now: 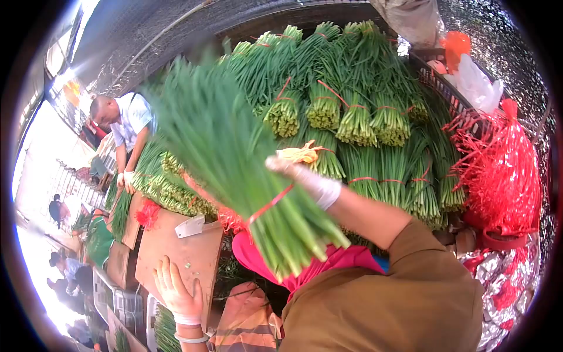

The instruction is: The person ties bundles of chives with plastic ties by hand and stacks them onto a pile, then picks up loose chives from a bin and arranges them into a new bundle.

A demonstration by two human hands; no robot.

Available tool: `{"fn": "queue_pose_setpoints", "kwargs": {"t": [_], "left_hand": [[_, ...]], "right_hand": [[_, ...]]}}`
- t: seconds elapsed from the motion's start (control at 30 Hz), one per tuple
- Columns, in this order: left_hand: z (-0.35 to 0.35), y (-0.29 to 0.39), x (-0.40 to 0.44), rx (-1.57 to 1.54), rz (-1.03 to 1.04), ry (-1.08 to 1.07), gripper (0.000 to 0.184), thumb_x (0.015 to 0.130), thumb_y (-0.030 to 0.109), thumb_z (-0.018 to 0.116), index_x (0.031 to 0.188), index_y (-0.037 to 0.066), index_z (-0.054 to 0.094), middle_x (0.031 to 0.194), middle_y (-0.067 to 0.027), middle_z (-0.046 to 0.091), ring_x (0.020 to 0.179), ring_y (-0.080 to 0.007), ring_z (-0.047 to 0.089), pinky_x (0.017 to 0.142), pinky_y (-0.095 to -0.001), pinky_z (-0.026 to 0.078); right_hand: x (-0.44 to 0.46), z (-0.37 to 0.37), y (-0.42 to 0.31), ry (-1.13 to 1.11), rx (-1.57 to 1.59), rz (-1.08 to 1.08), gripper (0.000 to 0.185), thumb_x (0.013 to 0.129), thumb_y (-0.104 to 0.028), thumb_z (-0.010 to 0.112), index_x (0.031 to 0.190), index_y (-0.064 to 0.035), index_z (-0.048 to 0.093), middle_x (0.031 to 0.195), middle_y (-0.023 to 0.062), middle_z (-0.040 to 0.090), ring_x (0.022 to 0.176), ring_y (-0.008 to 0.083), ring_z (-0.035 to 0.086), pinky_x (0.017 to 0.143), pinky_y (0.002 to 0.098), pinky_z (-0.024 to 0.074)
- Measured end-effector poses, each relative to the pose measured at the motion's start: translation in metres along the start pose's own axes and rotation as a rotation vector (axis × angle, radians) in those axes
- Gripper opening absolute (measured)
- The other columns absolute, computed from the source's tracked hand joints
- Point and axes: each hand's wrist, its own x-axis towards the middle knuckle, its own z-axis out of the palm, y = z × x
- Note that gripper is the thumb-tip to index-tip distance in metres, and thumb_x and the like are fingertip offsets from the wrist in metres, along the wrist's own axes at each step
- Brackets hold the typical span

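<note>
A large green bunch of long leafy stalks (223, 141), tied with a red band, is held up slantwise, its pale cut ends toward the lower right and its leafy tips blurred. My right hand (302, 176), in a pale glove, grips the bunch at its right side; most of the fingers are hidden behind the leaves. Over the near edge of a brown board (161, 249), my left hand (179, 293) is gloved, with its fingers apart and nothing in it. A white tag (190, 226) lies on the board.
Tied green bunches (363, 117) are stacked across the back and right. Red plastic strips (504, 176) hang at the right near a dark crate (437, 76). A co-worker (132, 120) handles greens at the left. Red strips (148, 215) lie by the board's far edge.
</note>
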Motion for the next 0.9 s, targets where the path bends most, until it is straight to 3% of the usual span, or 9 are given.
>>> {"fn": "queue_pose_setpoints", "kwargs": {"t": [0.17,0.2,0.23,0.33,0.47,0.53,0.63,0.77,0.9], "left_hand": [[0.063,-0.021,-0.051,-0.128,-0.236,-0.110,0.087,0.063,0.008,0.071,0.139,-0.003,0.030,0.139,-0.0242,0.038,0.129,-0.0413,0.034,0.110,-0.0512,0.023],[0.076,-0.025,-0.060,-0.145,-0.266,-0.123,0.088,0.062,0.009,0.071,0.139,-0.003,0.030,0.138,-0.0241,0.038,0.129,-0.0413,0.035,0.110,-0.0510,0.024],[0.086,-0.027,-0.068,-0.161,-0.297,-0.137,0.088,0.062,0.009,0.072,0.139,-0.003,0.031,0.138,-0.0240,0.039,0.128,-0.0413,0.036,0.110,-0.0507,0.024],[0.114,-0.032,-0.088,-0.197,-0.363,-0.137,0.089,0.061,0.007,0.072,0.139,-0.003,0.031,0.135,-0.0241,0.041,0.126,-0.0410,0.038,0.108,-0.0475,0.028],[0.146,-0.035,-0.125,-0.271,-0.520,-0.169,0.090,0.060,0.006,0.071,0.140,-0.003,0.030,0.136,-0.0248,0.041,0.126,-0.0405,0.039,0.107,-0.0452,0.031],[0.163,-0.040,-0.151,-0.272,-0.578,-0.188,0.091,0.060,0.006,0.071,0.140,-0.002,0.030,0.137,-0.0244,0.041,0.127,-0.0394,0.038,0.108,-0.0441,0.031],[0.182,-0.044,-0.194,-0.267,-0.704,-0.244,0.091,0.062,0.005,0.071,0.142,0.000,0.029,0.139,-0.0233,0.039,0.129,-0.0378,0.037,0.108,-0.0428,0.031],[0.179,-0.041,-0.193,-0.302,-0.891,-0.196,0.089,0.066,0.004,0.070,0.144,0.004,0.027,0.141,-0.0219,0.037,0.131,-0.0361,0.035,0.109,-0.0414,0.030],[0.185,-0.048,-0.205,-0.317,-0.886,-0.175,0.089,0.068,0.003,0.069,0.145,0.006,0.026,0.142,-0.0217,0.036,0.132,-0.0362,0.035,0.111,-0.0420,0.028]], "right_hand": [[-0.063,0.005,-0.100,0.275,-0.385,-0.360,0.081,0.078,-0.054,0.065,0.137,-0.0050,0.038,0.125,0.0178,0.055,0.112,0.0307,0.057,0.096,0.0443,0.0473],[-0.078,0.009,-0.117,0.390,-0.437,-0.348,0.083,0.077,-0.057,0.064,0.137,-0.0053,0.039,0.126,0.0190,0.055,0.105,0.0309,0.061,0.091,0.0444,0.0509],[-0.087,0.011,-0.132,0.453,-0.553,-0.514,0.080,0.077,-0.058,0.063,0.133,-0.0041,0.044,0.121,0.0200,0.058,0.100,0.0283,0.063,0.089,0.0438,0.0524],[-0.116,-0.001,-0.179,0.712,-0.620,-0.638,0.074,0.078,-0.060,0.061,0.125,-0.0035,0.052,0.106,0.0179,0.065,0.091,0.0258,0.066,0.085,0.0391,0.0538],[-0.165,-0.049,-0.257,0.885,-0.786,-0.684,0.073,0.077,-0.061,0.062,0.123,-0.0044,0.051,0.104,0.0160,0.065,0.084,0.0238,0.067,0.082,0.0399,0.0553],[-0.194,-0.096,-0.300,1.058,-0.929,-0.812,0.066,0.081,-0.058,0.059,0.120,-0.0050,0.054,0.098,0.0145,0.067,0.081,0.0230,0.068,0.078,0.0386,0.0571],[-0.217,-0.060,-0.298,0.942,-0.746,-0.717,0.060,0.085,-0.054,0.056,0.119,-0.0053,0.056,0.098,0.0135,0.068,0.079,0.0221,0.069,0.073,0.0375,0.0584],[-0.240,-0.078,-0.317,0.943,-0.727,-0.837,0.056,0.084,-0.046,0.062,0.127,-0.0108,0.051,0.114,0.0090,0.061,0.096,0.0191,0.062,0.085,0.0359,0.0512],[-0.254,-0.075,-0.293,1.046,-0.843,-0.831,0.066,0.084,-0.048,0.061,0.135,-0.0101,0.042,0.124,0.0113,0.055,0.110,0.0222,0.055,0.094,0.0386,0.0451]]}}
